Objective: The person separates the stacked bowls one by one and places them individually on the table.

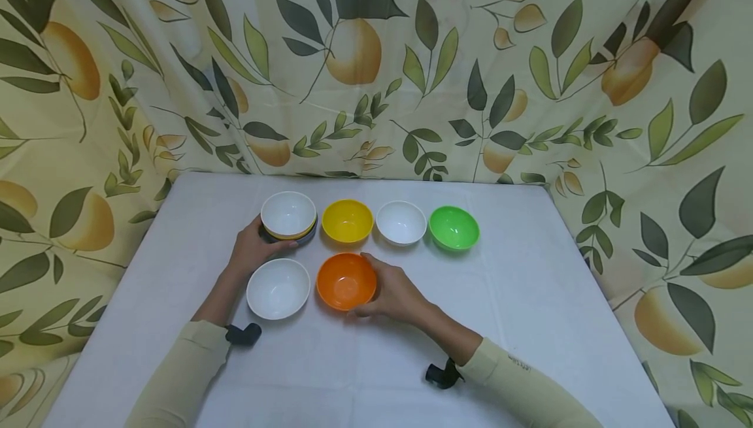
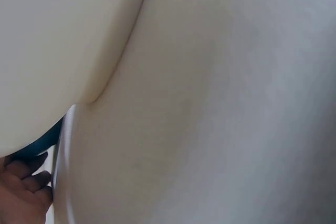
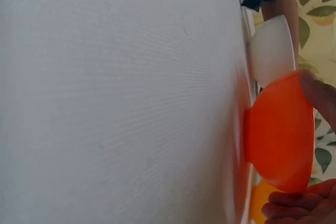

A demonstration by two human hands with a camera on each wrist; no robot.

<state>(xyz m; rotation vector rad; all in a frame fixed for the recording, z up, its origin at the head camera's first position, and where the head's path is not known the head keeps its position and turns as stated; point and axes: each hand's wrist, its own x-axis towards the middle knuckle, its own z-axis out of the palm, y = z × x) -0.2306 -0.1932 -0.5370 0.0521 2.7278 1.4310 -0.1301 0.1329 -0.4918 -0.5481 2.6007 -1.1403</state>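
At the back left, a white bowl [image 1: 288,214] sits over a yellow one and a dark one in a stack. My left hand [image 1: 255,248] curls round the near left side of that stack, thumb along its front. My right hand [image 1: 395,289] grips the right side of an orange bowl [image 1: 346,282], thumb at the near rim and fingers at the far side. In the right wrist view, the orange bowl [image 3: 281,132] is between thumb and fingers, its base close to the tabletop. A white bowl [image 1: 278,289] stands left of it, in front of the stack.
A yellow bowl [image 1: 347,221], a white bowl [image 1: 401,223] and a green bowl [image 1: 454,228] line up right of the stack. They stand on a white-covered table [image 1: 506,323]. A fruit-patterned curtain [image 1: 376,121] hangs behind the table's back edge.
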